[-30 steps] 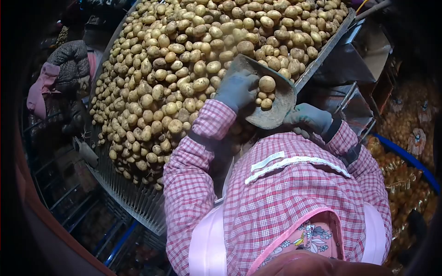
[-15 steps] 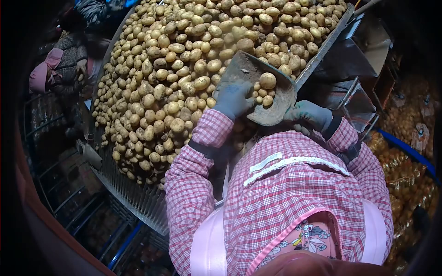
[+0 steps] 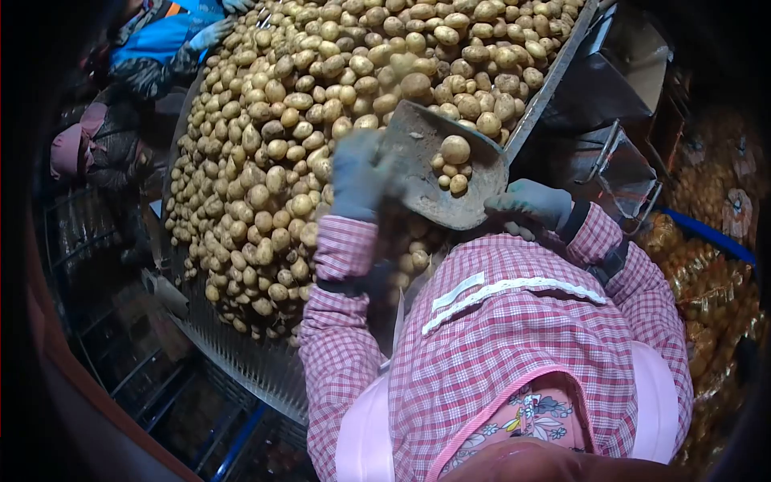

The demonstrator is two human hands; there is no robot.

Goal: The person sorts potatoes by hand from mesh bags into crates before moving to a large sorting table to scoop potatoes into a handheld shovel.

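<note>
You are holding the scoop point(image 3: 426, 189) at the heap's near right side, its pan tilting and facing up. Your right hand point(image 3: 532, 205), gloved, is curling its fingers snugly around the scoop's near right end; the grip itself is hiding the handle. Your left hand point(image 3: 357, 173), also gloved, is hovering over the potatoes just left of the pan. It is blurring badly, so you cannot tell how far the fingers are spreading or whether they are holding anything.

Inside the pan, one large potato point(image 3: 455, 150) is sitting on the far side of a cluster of small potatoes point(image 3: 458, 184), all lying right of the pan's middle. The potato heap point(image 3: 281, 153) is spreading away to the far side and left, covering most of the slatted surface point(image 3: 241, 373); bare slats are showing at the near left. A metal rail point(image 3: 554, 80) is bordering the heap on the right.

Far left, a person in blue point(image 3: 161, 40) is reaching a gloved hand point(image 3: 213, 34) toward the heap's edge.
</note>
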